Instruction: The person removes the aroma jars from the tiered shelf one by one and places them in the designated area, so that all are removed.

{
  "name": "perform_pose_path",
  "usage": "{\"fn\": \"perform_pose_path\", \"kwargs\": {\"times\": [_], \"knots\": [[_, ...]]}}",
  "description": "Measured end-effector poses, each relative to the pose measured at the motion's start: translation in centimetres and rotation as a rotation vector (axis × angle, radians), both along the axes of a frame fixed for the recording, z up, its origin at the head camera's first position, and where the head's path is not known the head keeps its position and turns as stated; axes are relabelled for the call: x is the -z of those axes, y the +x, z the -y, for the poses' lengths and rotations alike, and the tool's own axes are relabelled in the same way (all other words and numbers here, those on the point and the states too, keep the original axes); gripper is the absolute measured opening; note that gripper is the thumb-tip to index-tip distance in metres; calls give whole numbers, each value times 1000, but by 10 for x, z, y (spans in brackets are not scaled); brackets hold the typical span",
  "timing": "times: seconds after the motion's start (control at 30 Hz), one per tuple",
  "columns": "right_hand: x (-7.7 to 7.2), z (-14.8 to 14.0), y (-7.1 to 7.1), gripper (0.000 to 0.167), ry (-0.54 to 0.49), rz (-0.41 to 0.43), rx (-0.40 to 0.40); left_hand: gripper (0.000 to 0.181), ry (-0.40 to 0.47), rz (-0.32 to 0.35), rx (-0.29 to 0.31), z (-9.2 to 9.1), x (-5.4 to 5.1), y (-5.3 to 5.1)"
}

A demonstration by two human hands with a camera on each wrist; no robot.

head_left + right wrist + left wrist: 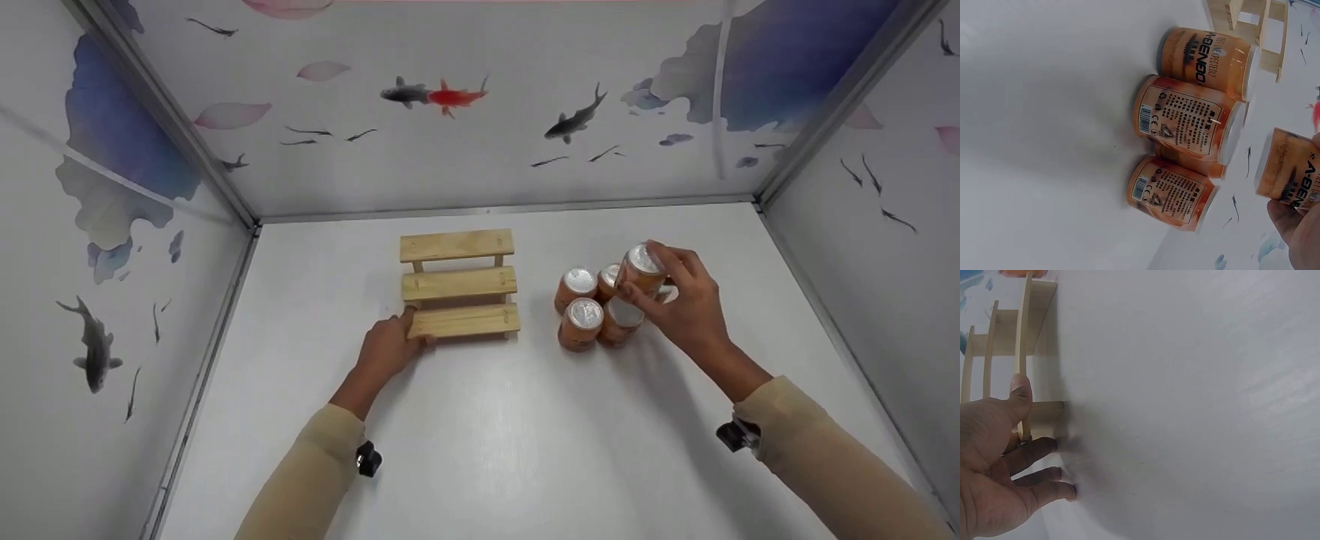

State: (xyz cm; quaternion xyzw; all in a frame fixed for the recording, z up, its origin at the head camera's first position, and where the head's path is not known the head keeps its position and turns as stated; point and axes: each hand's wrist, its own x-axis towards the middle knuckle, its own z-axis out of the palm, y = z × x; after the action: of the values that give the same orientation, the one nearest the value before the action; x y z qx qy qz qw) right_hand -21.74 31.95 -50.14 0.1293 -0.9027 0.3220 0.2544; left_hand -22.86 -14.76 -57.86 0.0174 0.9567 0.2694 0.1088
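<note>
A small three-tier wooden display stand (461, 283) stands on the white table. My left hand (390, 345) grips the left end of its lowest board; in the left wrist view the thumb (1021, 391) lies on the board's top, with other fingers below. My right hand (690, 300) holds an orange can (636, 283) with a silver lid, raised above a group of similar cans (580, 326). Thumb and fingers are on opposite sides of it. In the right wrist view the held can (1286, 169) is apart from the upright cans (1185, 112), whose printed labels show.
White panels (480, 172) painted with fish and petals enclose the table at the back and both sides. The standing cans are close together right of the stand, with bare white tabletop (480, 435) in front. A small black device (367, 459) sits at each wrist.
</note>
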Motion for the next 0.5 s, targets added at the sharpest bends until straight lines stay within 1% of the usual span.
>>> {"fn": "perform_pose_path", "kwargs": {"times": [0.17,0.3,0.43,0.5], "knots": [[4,-8,3,72,-18,3,0,81,16,14,-15,1,3,1],[7,-14,5,72,-22,5,2,81,13,8,-27,2,1,-1],[12,-22,14,72,-32,13,26,79,0,-22,-7,1,-1,-1],[15,-26,20,71,-44,15,41,78,2,-21,2,0,-1,0]]}}
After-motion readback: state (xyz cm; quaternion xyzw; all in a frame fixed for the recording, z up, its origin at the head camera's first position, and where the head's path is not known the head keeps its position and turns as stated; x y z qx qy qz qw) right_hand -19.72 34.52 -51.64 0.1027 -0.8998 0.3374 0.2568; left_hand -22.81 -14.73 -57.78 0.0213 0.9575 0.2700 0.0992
